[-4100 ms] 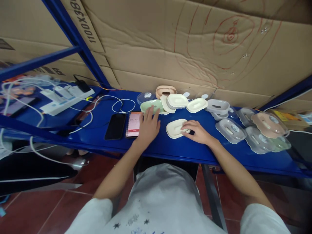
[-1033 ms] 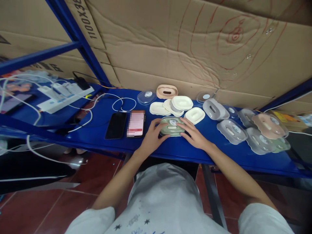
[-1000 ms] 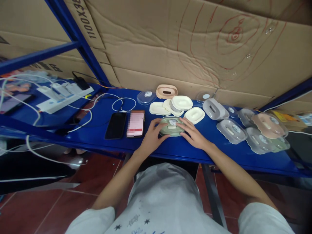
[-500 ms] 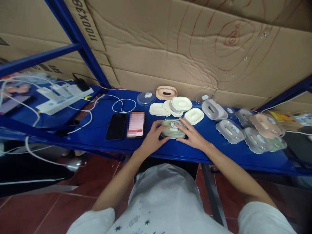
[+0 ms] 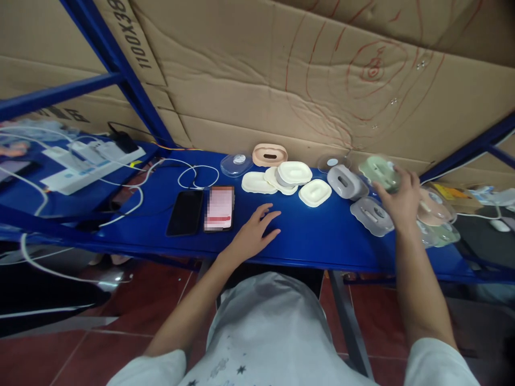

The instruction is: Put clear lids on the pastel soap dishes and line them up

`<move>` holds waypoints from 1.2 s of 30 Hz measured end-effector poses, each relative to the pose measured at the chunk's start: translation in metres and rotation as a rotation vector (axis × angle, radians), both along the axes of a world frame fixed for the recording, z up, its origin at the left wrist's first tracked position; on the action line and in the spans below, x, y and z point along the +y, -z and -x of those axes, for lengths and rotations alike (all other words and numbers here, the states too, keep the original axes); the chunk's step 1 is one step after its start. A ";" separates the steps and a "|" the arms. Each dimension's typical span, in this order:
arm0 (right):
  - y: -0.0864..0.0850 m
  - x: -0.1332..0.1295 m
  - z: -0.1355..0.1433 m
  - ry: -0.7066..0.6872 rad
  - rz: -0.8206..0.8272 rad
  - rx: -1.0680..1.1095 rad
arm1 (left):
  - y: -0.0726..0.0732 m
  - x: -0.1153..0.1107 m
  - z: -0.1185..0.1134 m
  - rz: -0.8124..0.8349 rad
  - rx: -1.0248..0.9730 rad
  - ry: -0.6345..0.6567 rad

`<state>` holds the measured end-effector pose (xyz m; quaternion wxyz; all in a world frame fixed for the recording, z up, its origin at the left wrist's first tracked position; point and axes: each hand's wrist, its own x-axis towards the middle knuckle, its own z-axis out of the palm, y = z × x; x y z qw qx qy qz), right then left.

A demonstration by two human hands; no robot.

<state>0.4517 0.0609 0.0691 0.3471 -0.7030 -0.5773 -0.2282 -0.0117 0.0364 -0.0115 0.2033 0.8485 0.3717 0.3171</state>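
My right hand is closed round a green soap box with a clear lid, lifted over the right part of the blue shelf. Beneath and around it are boxes of the same shape: a grey one with a clear lid, an open grey one and a peach one. My left hand hovers low at the shelf's middle, fingers apart, holding nothing. Cream oval trays and a stacked cream piece lie behind it.
Two phones lie left of my left hand, one dark, one lit. A white power strip with several cables sits further left. A peach tray and clear lids line the cardboard wall.
The green soap box has left the shelf's middle, carried right and back by my right hand. My left hand has let go of it and stays near the same spot. The view has shifted slightly.
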 end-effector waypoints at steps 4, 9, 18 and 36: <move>0.007 0.014 -0.046 0.270 0.208 0.076 | 0.004 0.001 -0.001 -0.054 0.050 0.009; 0.014 0.023 -0.038 0.270 0.250 0.087 | 0.008 0.002 0.000 -0.090 0.071 0.020; 0.034 -0.037 -0.003 0.129 0.086 0.011 | 0.006 0.001 0.000 -0.111 0.129 0.030; -0.007 -0.062 0.017 0.139 0.180 -0.123 | 0.007 0.002 -0.001 -0.133 0.167 0.035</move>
